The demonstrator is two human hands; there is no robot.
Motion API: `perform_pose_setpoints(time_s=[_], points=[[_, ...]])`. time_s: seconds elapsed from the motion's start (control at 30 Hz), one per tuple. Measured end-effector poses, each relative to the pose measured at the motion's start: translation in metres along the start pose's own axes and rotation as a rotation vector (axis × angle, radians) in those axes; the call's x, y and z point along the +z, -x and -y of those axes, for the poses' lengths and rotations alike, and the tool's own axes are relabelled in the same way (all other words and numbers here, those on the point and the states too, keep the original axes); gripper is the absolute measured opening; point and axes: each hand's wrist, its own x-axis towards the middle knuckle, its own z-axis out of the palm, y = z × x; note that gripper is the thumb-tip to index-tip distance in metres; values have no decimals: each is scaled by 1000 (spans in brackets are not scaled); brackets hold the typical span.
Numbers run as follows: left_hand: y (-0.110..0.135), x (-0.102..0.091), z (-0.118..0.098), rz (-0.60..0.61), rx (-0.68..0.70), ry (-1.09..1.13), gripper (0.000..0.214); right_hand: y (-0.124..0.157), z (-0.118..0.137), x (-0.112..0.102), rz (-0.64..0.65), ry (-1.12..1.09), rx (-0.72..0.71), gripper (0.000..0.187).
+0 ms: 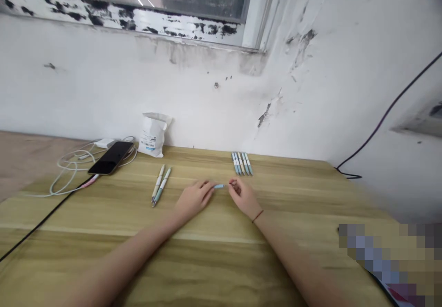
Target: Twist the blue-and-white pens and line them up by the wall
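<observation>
Holding a short light-blue plastic pen piece [218, 186] just above the pale wooden desk [214, 261], midway between both hands. Clamping its left end with the left hand [193, 199] fingers; bunching the right hand [243, 196] fingers close together at its right end, though too small for telling whether gripping it or something tiny beside it. Judging it as light, stiff, smooth and probably slippery, prone to rolling, so best pinching across the barrel's middle with fingertip pads, gently. Lying near: five slim blue-and-white pens [241, 163] just behind the hands, two cream and blue pens [160, 185] to the left, a black smartphone [111, 157] on a white cable [69, 164], a white paper pouch [153, 134] against the white wall [103, 90]
</observation>
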Motion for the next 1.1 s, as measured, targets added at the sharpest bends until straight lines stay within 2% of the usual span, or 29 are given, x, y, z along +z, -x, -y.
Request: perform_pose_setpoints(time_s=[0.17, 0.47, 1.1], points=[[-7, 1, 8, -42, -33, -29, 28, -1, -2, 0, -36, 29, -13, 14], [0, -6, 9, -95, -99, -43, 26, 1, -1, 0, -17, 48, -26, 17], [-2, -5, 7, -46, -42, -14, 27, 4, -1, 0, 68, 21, -76, 20]])
